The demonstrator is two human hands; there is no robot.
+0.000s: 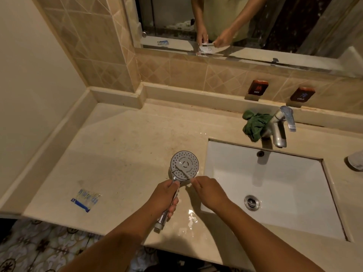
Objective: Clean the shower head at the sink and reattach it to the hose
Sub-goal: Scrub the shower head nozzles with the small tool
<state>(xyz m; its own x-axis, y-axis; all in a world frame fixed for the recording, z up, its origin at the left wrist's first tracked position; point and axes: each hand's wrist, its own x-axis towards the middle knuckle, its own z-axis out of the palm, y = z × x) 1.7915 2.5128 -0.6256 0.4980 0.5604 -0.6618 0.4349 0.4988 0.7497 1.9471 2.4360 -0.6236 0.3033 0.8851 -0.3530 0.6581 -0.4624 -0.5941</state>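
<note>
**Scrubbing the spray face beside the basin**

We hold the shower head (184,163) face-up over the wet counter (117,154), just left of the sink (284,183). Our left hand (165,195) grips its chrome handle. Our right hand (210,193) pinches a small white brush (181,171) laid across the nozzle holes. To do this well, we judge, we should brace the handle and work short strokes over every ring of holes. The sink seems to hold no standing water, only its drain plug (251,202). A green cloth (255,124) lies bunched against the faucet (279,130).
</note>
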